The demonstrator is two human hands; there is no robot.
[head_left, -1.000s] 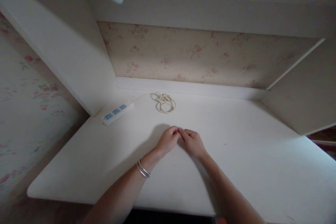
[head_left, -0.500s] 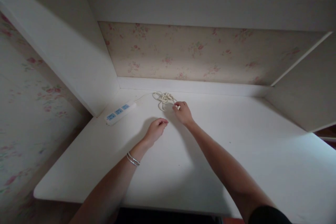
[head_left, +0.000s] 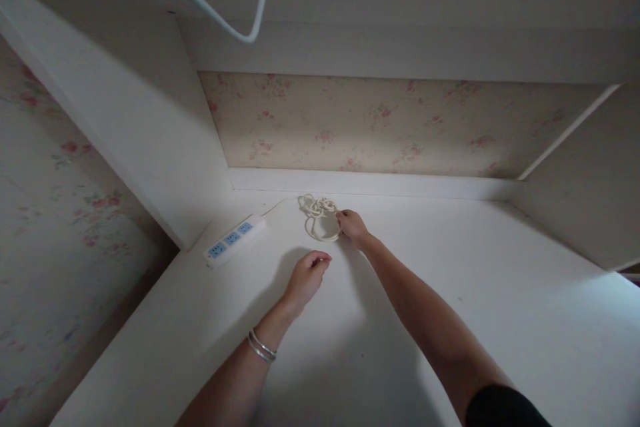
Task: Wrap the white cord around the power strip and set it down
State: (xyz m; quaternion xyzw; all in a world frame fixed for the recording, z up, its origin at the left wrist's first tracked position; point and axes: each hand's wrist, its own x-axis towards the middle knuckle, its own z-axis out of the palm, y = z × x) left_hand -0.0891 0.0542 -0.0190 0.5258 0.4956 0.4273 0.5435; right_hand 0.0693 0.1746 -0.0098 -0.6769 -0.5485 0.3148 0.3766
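White power strip left of tangled cord, floral wallpaper behind

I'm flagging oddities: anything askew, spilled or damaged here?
The thin cream cable lies untidily tangled by the right hand; the white power strip with blue sockets sits aslant on the white desk. No damage or spill shows.

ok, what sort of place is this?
Likely a room in a home, at a desk: floral wallpaper, a white desktop, and a power strip with a loosely coiled cord.
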